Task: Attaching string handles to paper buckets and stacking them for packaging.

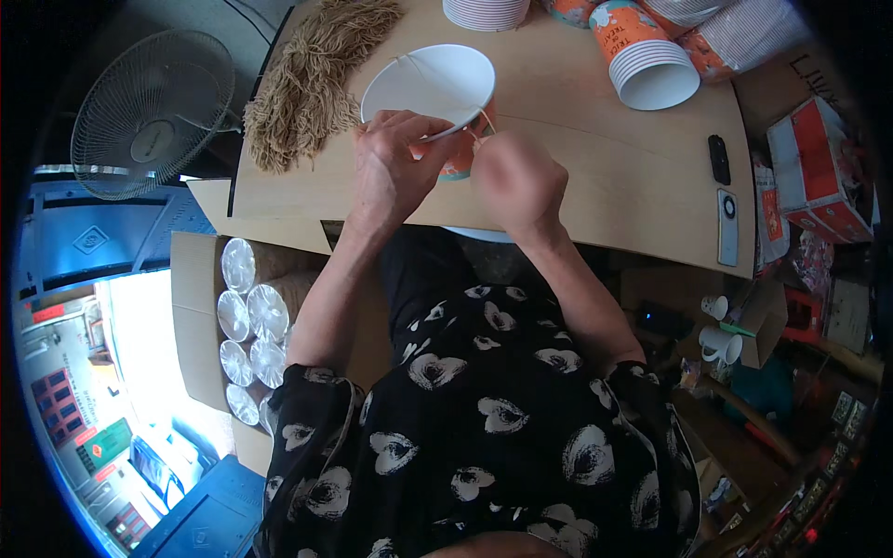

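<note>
A large orange paper bucket (459,166) with a white inside stands tilted near the table's front edge. Its rim is next to both my hands. My left hand (398,167) is closed at the near side of the rim, fingertips pinching there. Beside it, my right hand (523,181) is curled and smeared by motion. A thin tan cord (486,119) runs from the rim down to its fingers. Another bit of cord (409,61) shows at the far rim. To the left lies a thick bundle of tan cords (312,88).
Nested orange buckets (651,70) lie at the back right, with a white-sided stack (486,11) behind. A phone (727,228) and a black object (718,160) rest on the right edge. A fan (153,139) stands left, above a carton (197,316) of wrapped stacks.
</note>
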`<state>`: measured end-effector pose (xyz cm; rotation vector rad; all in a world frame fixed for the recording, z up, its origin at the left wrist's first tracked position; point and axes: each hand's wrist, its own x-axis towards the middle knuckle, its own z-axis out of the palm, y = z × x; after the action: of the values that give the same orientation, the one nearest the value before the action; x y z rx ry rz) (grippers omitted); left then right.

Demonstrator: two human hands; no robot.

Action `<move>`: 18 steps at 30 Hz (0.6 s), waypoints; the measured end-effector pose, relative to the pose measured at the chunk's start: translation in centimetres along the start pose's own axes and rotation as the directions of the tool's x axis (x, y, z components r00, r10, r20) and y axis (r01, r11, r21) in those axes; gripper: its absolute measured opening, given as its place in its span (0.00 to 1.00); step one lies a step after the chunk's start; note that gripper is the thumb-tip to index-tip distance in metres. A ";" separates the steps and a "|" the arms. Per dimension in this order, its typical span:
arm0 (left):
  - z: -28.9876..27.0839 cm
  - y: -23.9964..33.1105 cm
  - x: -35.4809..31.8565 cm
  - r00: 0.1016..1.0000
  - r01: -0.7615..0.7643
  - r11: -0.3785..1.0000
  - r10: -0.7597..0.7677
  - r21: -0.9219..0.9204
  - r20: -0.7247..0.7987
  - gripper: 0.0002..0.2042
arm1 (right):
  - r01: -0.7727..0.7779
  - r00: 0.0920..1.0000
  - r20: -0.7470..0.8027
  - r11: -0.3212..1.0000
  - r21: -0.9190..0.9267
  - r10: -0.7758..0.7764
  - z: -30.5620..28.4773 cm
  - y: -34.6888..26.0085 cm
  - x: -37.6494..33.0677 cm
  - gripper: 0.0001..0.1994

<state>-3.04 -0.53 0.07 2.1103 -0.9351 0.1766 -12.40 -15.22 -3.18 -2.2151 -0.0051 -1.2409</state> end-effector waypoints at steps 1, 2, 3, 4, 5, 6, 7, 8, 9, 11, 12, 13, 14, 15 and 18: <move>0.1 0.0 0.0 1.000 0.006 1.000 -0.006 -0.011 0.006 0.09 | -0.001 1.000 0.001 1.000 -0.004 0.001 0.0 0.1 0.0 0.08; 0.0 0.2 0.0 1.000 0.003 1.000 -0.003 -0.007 0.004 0.09 | 0.002 1.000 -0.003 1.000 -0.001 -0.002 -0.1 0.0 0.0 0.08; -0.1 0.3 0.0 1.000 0.004 1.000 -0.004 -0.001 0.005 0.08 | 0.004 1.000 -0.004 1.000 0.001 -0.004 -0.2 -0.2 0.1 0.08; -0.2 0.5 -0.1 1.000 0.005 1.000 -0.005 0.005 0.006 0.08 | 0.007 1.000 -0.005 1.000 0.004 -0.007 -0.3 -0.3 0.1 0.08; -0.1 0.4 -0.1 1.000 0.006 1.000 -0.006 0.004 0.006 0.08 | 0.007 1.000 -0.003 1.000 0.003 -0.007 -0.2 -0.2 0.1 0.08; -0.1 0.4 -0.1 1.000 -0.003 1.000 0.003 0.005 0.003 0.08 | 0.004 1.000 0.000 1.000 0.000 -0.004 -0.2 -0.2 0.1 0.09; -0.1 0.4 -0.1 1.000 -0.013 1.000 0.013 0.007 0.000 0.08 | 0.003 1.000 0.002 1.000 -0.003 -0.003 -0.2 -0.2 0.1 0.09; 0.0 0.3 0.0 1.000 -0.012 1.000 0.012 0.007 -0.001 0.08 | 0.003 1.000 0.003 1.000 -0.002 -0.003 -0.2 -0.2 0.0 0.09; 0.0 0.3 0.0 0.998 -0.058 0.998 0.058 0.020 -0.013 0.08 | 0.003 1.000 0.028 1.000 -0.026 -0.002 -0.4 -0.2 -0.1 0.09; 0.0 0.3 0.0 0.994 -0.105 0.994 0.106 0.035 -0.026 0.07 | 0.004 0.999 0.053 0.999 -0.049 -0.001 -0.5 -0.2 -0.2 0.09; 0.0 0.3 0.0 0.995 -0.099 0.995 0.099 0.028 -0.023 0.07 | 0.000 0.999 0.052 0.999 -0.049 0.003 -0.5 -0.2 -0.2 0.09; 0.0 0.4 0.0 0.995 -0.093 0.995 0.093 0.022 -0.019 0.07 | -0.004 0.999 0.052 0.999 -0.048 0.006 -0.6 -0.2 -0.2 0.09; 0.0 0.4 0.0 0.995 -0.093 0.995 0.093 0.022 -0.020 0.07 | -0.003 0.999 0.051 0.999 -0.048 0.006 -0.6 -0.2 -0.2 0.09; 0.0 0.4 0.0 0.996 -0.092 0.995 0.093 0.028 -0.017 0.07 | 0.000 0.999 0.048 0.999 -0.046 0.003 -0.6 -0.2 -0.2 0.09; 0.0 0.4 0.0 0.996 -0.093 0.995 0.094 0.028 -0.013 0.07 | 0.010 1.000 0.020 1.000 -0.022 -0.009 -0.3 -0.1 -0.1 0.09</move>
<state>-3.34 -0.70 0.31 2.0892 -1.0293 0.2532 -12.77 -15.24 -3.06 -2.2489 -0.0099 -1.2296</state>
